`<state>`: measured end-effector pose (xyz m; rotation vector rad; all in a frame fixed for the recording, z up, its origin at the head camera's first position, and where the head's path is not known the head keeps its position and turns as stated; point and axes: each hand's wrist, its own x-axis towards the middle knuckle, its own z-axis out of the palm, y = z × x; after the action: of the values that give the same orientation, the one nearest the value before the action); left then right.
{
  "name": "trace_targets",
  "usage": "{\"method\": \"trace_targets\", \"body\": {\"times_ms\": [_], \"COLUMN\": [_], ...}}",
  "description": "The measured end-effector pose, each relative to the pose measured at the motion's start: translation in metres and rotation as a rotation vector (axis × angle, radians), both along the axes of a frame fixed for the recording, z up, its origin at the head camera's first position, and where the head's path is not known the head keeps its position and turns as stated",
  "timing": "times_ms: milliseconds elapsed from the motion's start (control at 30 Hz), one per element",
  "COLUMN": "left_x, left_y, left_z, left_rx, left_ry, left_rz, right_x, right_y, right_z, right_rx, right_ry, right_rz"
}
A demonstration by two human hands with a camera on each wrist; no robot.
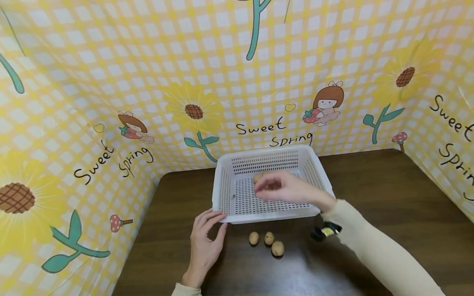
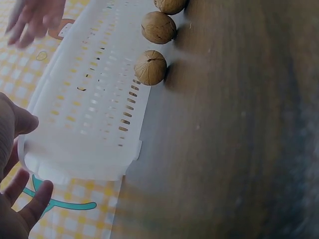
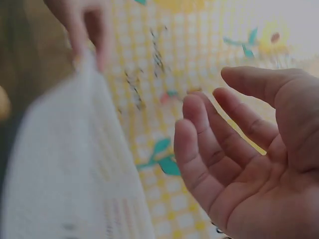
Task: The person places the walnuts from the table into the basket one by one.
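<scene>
A white slotted plastic basket [image 1: 275, 216] stands on the dark wooden table. My left hand [image 1: 207, 238] holds its near left corner, thumb on the outer wall and fingers at the rim. Over the basket's inside hovers my right hand [image 1: 283, 188], its fingers loosely bent and nothing between them, as the right wrist view confirms. A walnut [image 1: 257, 176] shows in the basket, partly hidden behind that hand. Three more lie on the table before the basket's front wall: a left walnut [image 1: 253, 238], a middle walnut [image 1: 269, 238] and a right walnut [image 1: 277, 248].
A yellow checked cloth [image 1: 237, 90] printed with sunflowers hangs behind and beside the table [image 1: 177, 197], with the basket's back close to it. Under the right wrist sits a black device [image 1: 326, 231] with a yellow label.
</scene>
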<state>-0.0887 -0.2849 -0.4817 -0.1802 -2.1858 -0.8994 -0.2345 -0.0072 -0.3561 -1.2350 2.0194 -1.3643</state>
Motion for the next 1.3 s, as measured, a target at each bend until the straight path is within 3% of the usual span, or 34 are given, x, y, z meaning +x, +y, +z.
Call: {"method": "trace_targets", "body": {"times_ms": [200,367,467,667,900,1067,1300], "left_x": [0.000,0.000,0.000,-0.002,-0.002,-0.002,-0.002], "left_y": [0.000,-0.001,-0.002,0.000,0.002,0.001,0.002], "left_z": [-0.001,-0.001,-0.001,-0.001,-0.002,-0.001,-0.004], "left_rx": [0.002,-0.003,0.007,0.006,-0.004,0.004,0.005], "left_ry": [0.020,0.025,0.024,0.008,0.039,0.020,0.005], "left_rz": [0.007,0.002,0.007,0.000,-0.003,-0.004,-0.001], "right_x": [0.042,0.057,0.059,0.058,0.054,0.051,0.050], "right_y": [0.016,0.024,0.024,0.030,0.037,0.039,0.041], "right_z": [-0.041,-0.083,-0.100,-0.117,-0.135,-0.140,-0.142], "right_rx": [-0.055,-0.039,-0.044,0.009,0.092,0.098,0.088], "right_ry": [0.005,-0.051,-0.113,-0.149,-0.136,-0.119,-0.168], "right_rz": [0.052,0.080,0.089,0.056,0.063,0.067,0.069]}}
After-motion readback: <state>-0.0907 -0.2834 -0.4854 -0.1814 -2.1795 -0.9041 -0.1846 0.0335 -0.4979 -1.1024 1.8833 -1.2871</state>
